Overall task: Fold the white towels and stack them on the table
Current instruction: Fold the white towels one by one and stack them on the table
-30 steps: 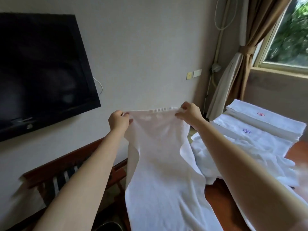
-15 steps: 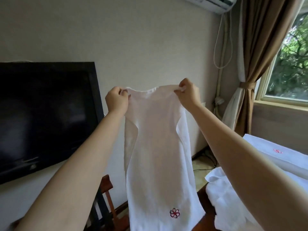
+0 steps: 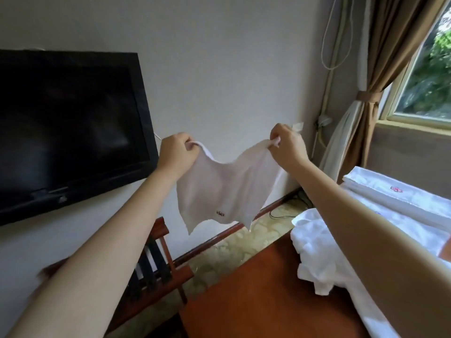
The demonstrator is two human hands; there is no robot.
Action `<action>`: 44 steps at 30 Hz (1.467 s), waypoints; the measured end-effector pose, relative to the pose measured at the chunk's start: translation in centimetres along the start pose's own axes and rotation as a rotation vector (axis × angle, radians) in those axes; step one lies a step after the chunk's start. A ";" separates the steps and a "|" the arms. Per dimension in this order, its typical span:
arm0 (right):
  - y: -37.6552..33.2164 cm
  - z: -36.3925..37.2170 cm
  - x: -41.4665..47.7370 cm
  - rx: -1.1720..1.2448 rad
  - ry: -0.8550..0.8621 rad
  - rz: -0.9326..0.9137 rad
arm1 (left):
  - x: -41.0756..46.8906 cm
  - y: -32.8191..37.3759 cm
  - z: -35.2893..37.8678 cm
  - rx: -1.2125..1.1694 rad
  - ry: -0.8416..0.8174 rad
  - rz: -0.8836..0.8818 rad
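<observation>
A white towel (image 3: 224,191) with a small dark red embroidered mark hangs in the air in front of the wall. My left hand (image 3: 177,154) pinches its top left corner and my right hand (image 3: 286,148) pinches its top right corner. The top edge sags between the hands and the lower edge swings up, off the table. On the reddish-brown table (image 3: 256,296) at the right lies a rumpled pile of white towels (image 3: 314,252). Behind it sits a stack of folded white towels (image 3: 395,196) with red and blue marks.
A black television (image 3: 68,128) hangs on the wall at left. A wooden chair (image 3: 158,259) with dark slats stands below it, left of the table. A tied brown curtain (image 3: 368,98) and a window (image 3: 429,74) are at the right. Cables lie on the patterned floor (image 3: 231,252).
My hands have spread apart and dropped a little. The towel, which hung long and narrow, is now stretched wide with its lower part swung up. The view tilted back down toward the table.
</observation>
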State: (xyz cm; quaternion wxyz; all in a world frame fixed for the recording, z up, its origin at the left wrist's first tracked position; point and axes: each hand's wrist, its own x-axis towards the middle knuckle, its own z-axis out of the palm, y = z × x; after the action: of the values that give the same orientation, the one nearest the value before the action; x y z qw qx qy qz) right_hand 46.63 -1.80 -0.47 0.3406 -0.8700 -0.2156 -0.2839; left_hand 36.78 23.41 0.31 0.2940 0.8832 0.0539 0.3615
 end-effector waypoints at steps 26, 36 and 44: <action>18.2 -14.6 -32.7 -0.567 -0.958 0.100 | -32.6 12.4 10.6 0.047 -1.088 -0.342; 19.2 -14.7 -35.0 -0.647 -1.207 0.272 | -35.1 12.1 14.3 0.079 -1.187 -0.341; 16.9 -8.2 -29.4 -0.501 -0.677 0.202 | -31.0 4.2 14.1 0.368 -0.729 -0.270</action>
State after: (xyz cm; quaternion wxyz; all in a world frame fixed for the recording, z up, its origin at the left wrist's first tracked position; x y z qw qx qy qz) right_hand 31.45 -24.40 -22.34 0.0553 -0.9866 -0.1532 0.0086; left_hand 23.06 3.66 -24.14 0.1762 0.9758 0.1252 -0.0317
